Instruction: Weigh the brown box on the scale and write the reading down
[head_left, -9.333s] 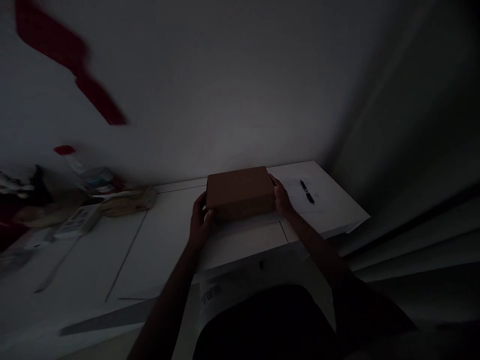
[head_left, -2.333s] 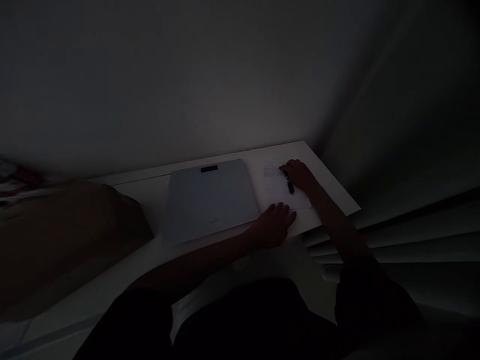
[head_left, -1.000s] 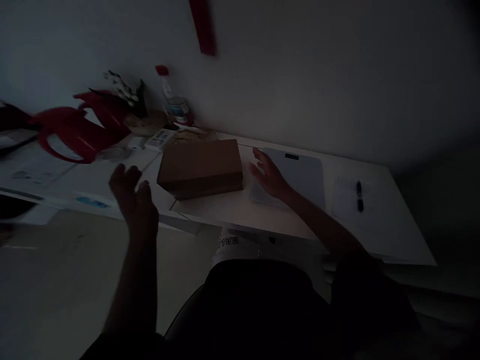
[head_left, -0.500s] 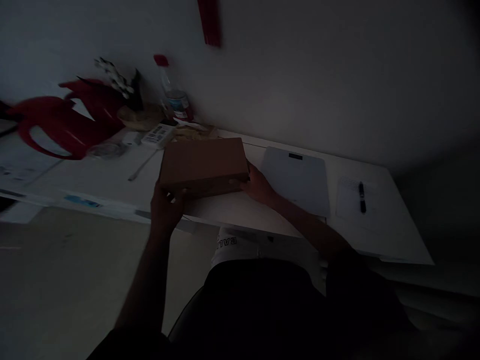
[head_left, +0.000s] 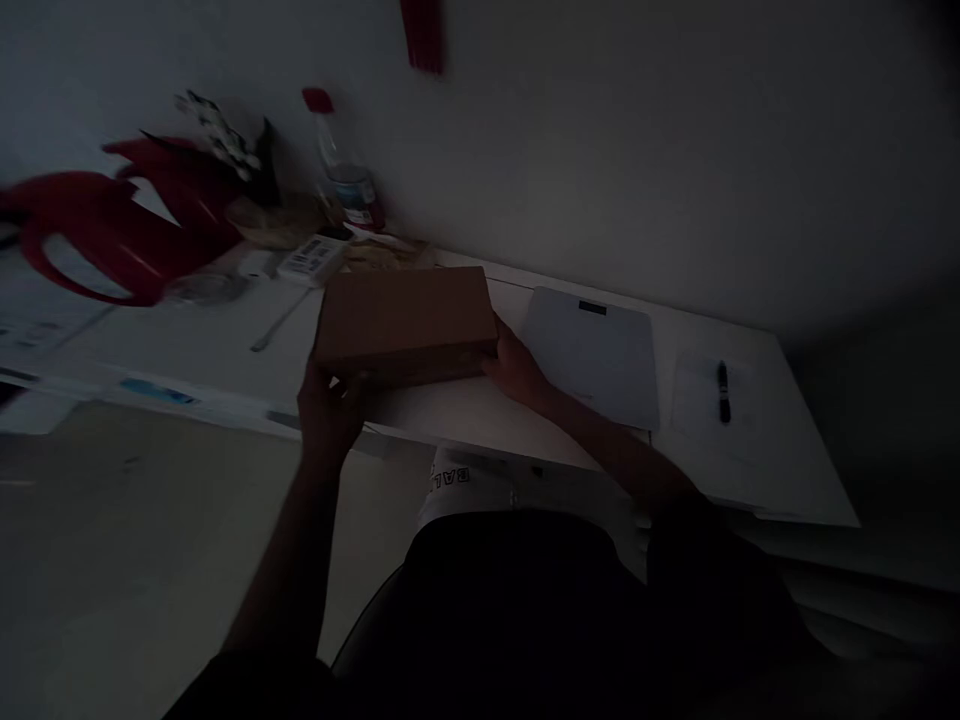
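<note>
the left hand point(head_left: 328, 412) and right hand point(head_left: 516, 368) clasped the near corners of the closed brown cardboard box point(head_left: 405, 322), which seemed barely lifted off the white counter point(head_left: 465, 412). judged a carrying step; the next move called for a level, two-handed shift toward the flat grey scale point(head_left: 592, 352) just right of the box.

Dim room, bare pale wall point(head_left: 637, 150) behind a white table point(head_left: 757, 470), pale floor point(head_left: 127, 560) below
</note>
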